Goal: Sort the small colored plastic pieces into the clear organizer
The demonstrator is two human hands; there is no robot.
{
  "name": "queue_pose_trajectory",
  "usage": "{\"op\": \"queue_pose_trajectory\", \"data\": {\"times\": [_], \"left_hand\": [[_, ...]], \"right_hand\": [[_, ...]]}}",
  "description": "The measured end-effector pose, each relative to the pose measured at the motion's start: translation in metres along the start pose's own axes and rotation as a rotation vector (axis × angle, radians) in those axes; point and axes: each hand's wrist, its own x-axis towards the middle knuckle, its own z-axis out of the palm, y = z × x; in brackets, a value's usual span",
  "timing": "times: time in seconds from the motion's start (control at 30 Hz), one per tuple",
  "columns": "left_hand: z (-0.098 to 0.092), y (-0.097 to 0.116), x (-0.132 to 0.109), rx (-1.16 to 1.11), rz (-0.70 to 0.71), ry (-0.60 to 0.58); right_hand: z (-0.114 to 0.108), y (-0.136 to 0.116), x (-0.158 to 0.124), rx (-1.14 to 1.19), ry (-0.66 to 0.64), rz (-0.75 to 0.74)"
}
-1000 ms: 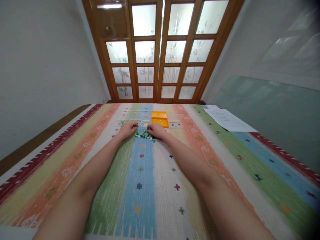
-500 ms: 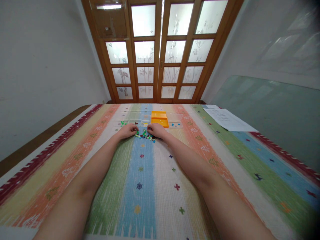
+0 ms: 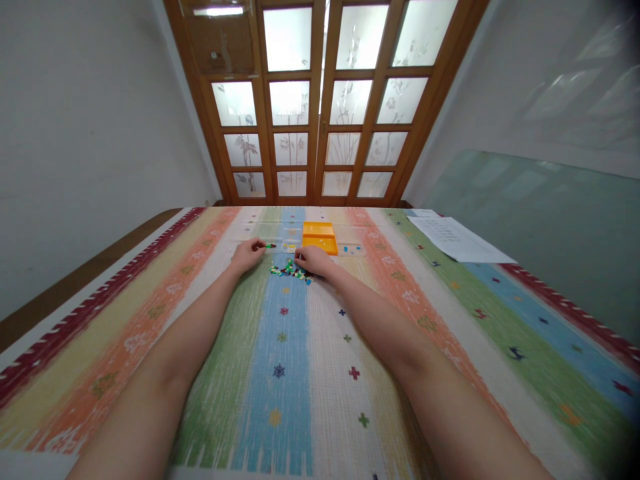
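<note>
My left hand (image 3: pixel 247 255) is closed, with a small green plastic piece (image 3: pixel 269 246) at its fingertips, over the clear box on the left. A tiny dark brown piece lies beside that green one. My right hand (image 3: pixel 316 260) rests at the right edge of a loose pile of small plastic pieces (image 3: pixel 289 271), coloured green, dark, white, yellow and blue. Its fingers are pinched together, and what they hold, if anything, is too small to make out. Just beyond the right hand stands an open orange box (image 3: pixel 320 245).
A clear box (image 3: pixel 291 233) with yellow pieces lies left of the orange one. To the right, another clear box (image 3: pixel 353 243) holds several blue pieces. Printed paper sheets (image 3: pixel 455 240) lie at the table's right. A striped cloth (image 3: pixel 285 400) covers the table.
My left hand has moved from the pile away and slightly left, to the clear box, with the green piece at its fingertips. The right hand has stayed by the pile.
</note>
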Motion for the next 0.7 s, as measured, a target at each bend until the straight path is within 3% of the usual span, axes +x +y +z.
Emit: {"op": "queue_pose_trajectory", "data": {"times": [0.13,0.27,0.53,0.7], "left_hand": [[-0.012,-0.01,0.001,0.045,-0.165,0.212],[-0.021,-0.016,-0.001,0.094,-0.248,0.345],[-0.032,-0.036,-0.001,0.133,-0.327,0.467],[-0.036,-0.045,0.0,0.161,-0.323,0.474]], "right_hand": [[0.0,-0.001,0.0,-0.003,-0.007,0.008],[-0.002,-0.003,0.0,0.003,-0.013,0.019],[-0.001,-0.004,-0.001,-0.013,-0.004,0.021],[-0.001,-0.004,-0.001,-0.017,-0.006,0.02]]}}
